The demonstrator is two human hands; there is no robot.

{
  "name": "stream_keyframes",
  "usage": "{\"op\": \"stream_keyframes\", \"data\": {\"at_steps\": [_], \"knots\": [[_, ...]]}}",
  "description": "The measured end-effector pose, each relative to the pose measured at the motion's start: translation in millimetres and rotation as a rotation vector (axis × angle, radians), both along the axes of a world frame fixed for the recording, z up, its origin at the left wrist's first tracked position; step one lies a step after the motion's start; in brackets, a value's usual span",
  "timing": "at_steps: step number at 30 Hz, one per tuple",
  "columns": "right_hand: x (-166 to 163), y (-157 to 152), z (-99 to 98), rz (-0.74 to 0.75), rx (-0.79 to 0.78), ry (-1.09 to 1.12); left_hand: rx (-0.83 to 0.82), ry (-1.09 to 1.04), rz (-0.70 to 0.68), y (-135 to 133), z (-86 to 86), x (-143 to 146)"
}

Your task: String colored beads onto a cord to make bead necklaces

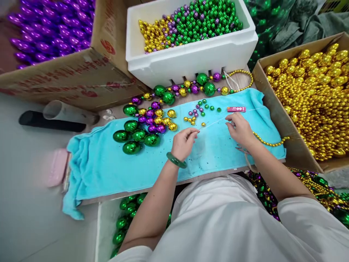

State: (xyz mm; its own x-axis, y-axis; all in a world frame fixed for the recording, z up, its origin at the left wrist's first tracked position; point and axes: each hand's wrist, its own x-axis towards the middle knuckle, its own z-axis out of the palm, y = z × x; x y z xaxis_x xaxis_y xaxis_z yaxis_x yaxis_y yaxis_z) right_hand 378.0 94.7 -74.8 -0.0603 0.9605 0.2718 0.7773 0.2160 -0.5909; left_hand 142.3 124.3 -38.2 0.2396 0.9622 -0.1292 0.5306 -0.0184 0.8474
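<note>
A thin pale string [215,123] runs taut between my two hands above a turquoise towel [152,171]. My left hand [183,142], a green bangle at its wrist, pinches the string's left end near a small gold bead [203,124]. Thumb and fingers of my right hand [237,128] are closed on the string farther right. Small green, purple and gold beads [194,112] lie just beyond. Large green beads [139,135] sit left, beside medium purple and gold beads [159,121]. Partly under my right forearm are scissors [247,155] and a gold bead strand [269,144].
A white foam box [191,56] of small beads stands behind a finished-looking bead necklace [195,88]. Cardboard boxes hold purple beads [54,25] at left and gold beads [319,105] at right. A small pink packet [236,109] lies on the towel.
</note>
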Motion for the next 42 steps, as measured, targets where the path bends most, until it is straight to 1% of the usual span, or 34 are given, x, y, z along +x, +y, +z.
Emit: {"op": "stream_keyframes", "data": {"at_steps": [2,5,6,8,10,12,15,17,19,21,25,28,29,30,32,34,36,39,42], "knots": [[-9.1,0.1,7.9,0.051,0.060,-0.027,-0.097,-0.105,0.026,-5.7,-3.1,0.7],[-29.2,-3.8,24.8,0.118,0.123,-0.081,-0.209,-0.272,0.077,-13.1,1.1,1.1],[-36.5,-5.0,29.2,0.121,0.142,-0.058,-0.239,-0.325,0.100,-15.2,4.1,0.5],[-50.1,-6.2,34.5,0.122,0.154,0.055,-0.290,-0.426,0.145,-19.0,10.7,-1.8],[-61.0,-5.7,36.1,0.136,0.084,0.202,-0.331,-0.514,0.182,-21.9,16.4,-5.0],[-68.3,-4.8,36.4,0.155,-0.037,0.297,-0.364,-0.576,0.202,-24.0,19.9,-8.9],[-73.2,-5.0,38.5,0.158,-0.136,0.299,-0.402,-0.623,0.216,-25.9,21.0,-15.6],[-73.5,-5.9,40.4,0.116,-0.170,0.258,-0.406,-0.632,0.238,-26.9,19.8,-21.1],[-72.3,-6.5,40.9,0.043,-0.203,0.230,-0.378,-0.632,0.278,-27.8,17.9,-28.2],[-70.4,-6.3,39.1,-0.016,-0.188,0.246,-0.330,-0.626,0.334,-28.1,15.9,-37.6],[-69.7,-5.1,31.3,-0.046,-0.083,0.343,-0.235,-0.628,0.503,-27.6,12.7,-61.1],[-76.0,-6.1,26.8,-0.115,-0.136,0.413,-0.175,-0.684,0.652,-30.7,12.9,-71.7],[-79.7,-7.1,26.2,-0.129,-0.161,0.429,-0.179,-0.715,0.674,-33.3,14.0,-71.8],[-84.1,-8.4,26.2,-0.134,-0.174,0.436,-0.211,-0.749,0.667,-36.6,15.5,-69.8],[-94.2,-12.0,27.7,-0.111,-0.166,0.417,-0.354,-0.809,0.575,-44.5,19.1,-60.5],[-104.6,-16.8,30.7,-0.055,-0.149,0.367,-0.520,-0.876,0.452,-51.4,22.1,-47.6],[-113.5,-22.7,34.0,0.014,-0.131,0.313,-0.606,-0.978,0.407,-53.9,23.1,-36.1],[-121.8,-32.5,36.6,0.103,-0.071,0.231,-0.602,-1.111,0.460,-49.2,21.3,-29.3],[-123.2,-40.0,36.3,0.179,-0.055,0.214,-0.571,-1.139,0.456,-42.6,19.8,-34.6]]}}
